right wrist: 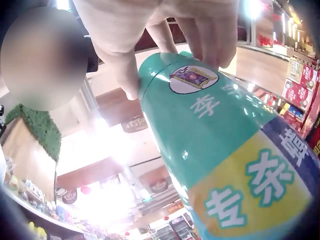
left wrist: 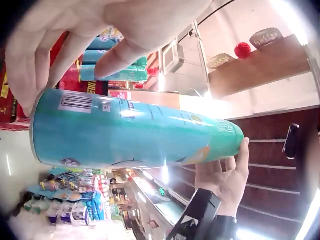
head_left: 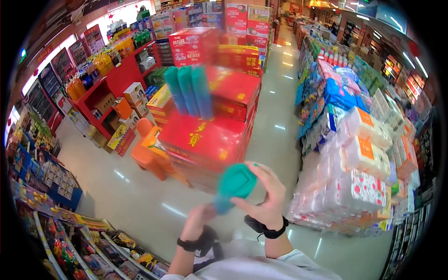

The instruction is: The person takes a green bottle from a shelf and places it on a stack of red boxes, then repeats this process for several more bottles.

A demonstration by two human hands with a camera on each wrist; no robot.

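Observation:
A green-and-blue spray can point(head_left: 237, 182) with a green cap is held tilted in front of the body. My right hand point(head_left: 268, 196) grips its cap end, the thumb on one side and the fingers on the other, as the right wrist view shows at the green shoulder point(right wrist: 170, 85). In the left wrist view, my left hand point(left wrist: 100, 30) is at the base end of the can point(left wrist: 135, 130), fingertips by the base rim and thumb raised off the side. The head view shows my left hand point(head_left: 198, 221) blurred below the can. Three similar cans point(head_left: 188, 91) stand upright on red boxes point(head_left: 205, 140).
An orange stool point(head_left: 150, 149) adjoins the red box stack on its left. Packs of tissue rolls point(head_left: 354, 182) are piled at the right. Shelves of small packaged goods point(head_left: 93, 252) line the lower left. A tiled aisle floor point(head_left: 275, 107) runs between the displays.

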